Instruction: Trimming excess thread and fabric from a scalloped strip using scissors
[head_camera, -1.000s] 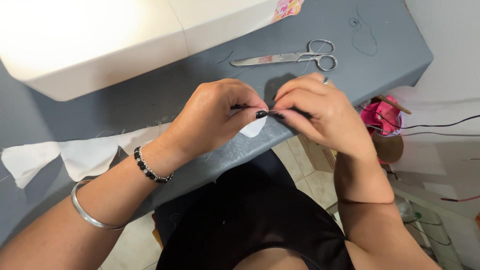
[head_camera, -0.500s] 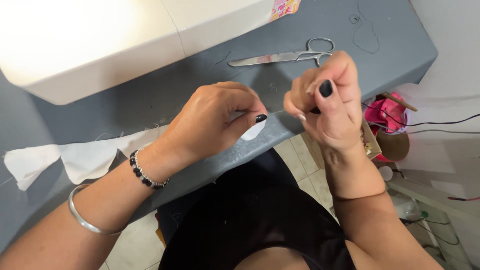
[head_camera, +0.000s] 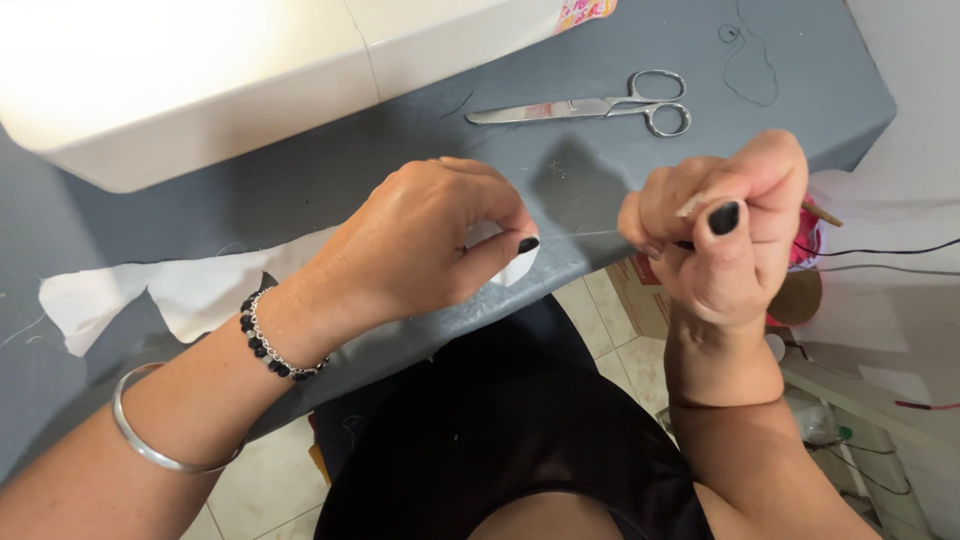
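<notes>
A single head-worn camera looks steeply down, close over the person's own two hands. It faces the front edge of the grey-blue cloth-covered table (head_camera: 300, 190), with tiled floor below.

Bench (head_camera: 600, 200): grey-blue top, its front edge running slantwise across the view, one corner at the far right.
White machine (head_camera: 200, 70): large white body standing on the bench at upper left.
Scissors (head_camera: 590, 106): silver, lying flat near the far edge, handles toward the right.
White cloth (head_camera: 170, 295): strip lying on the bench at left.
Dark thread (head_camera: 750, 60): loose loops beside the scissors' handles.
Floor (head_camera: 270, 490): pale tiles below the bench edge.
</notes>
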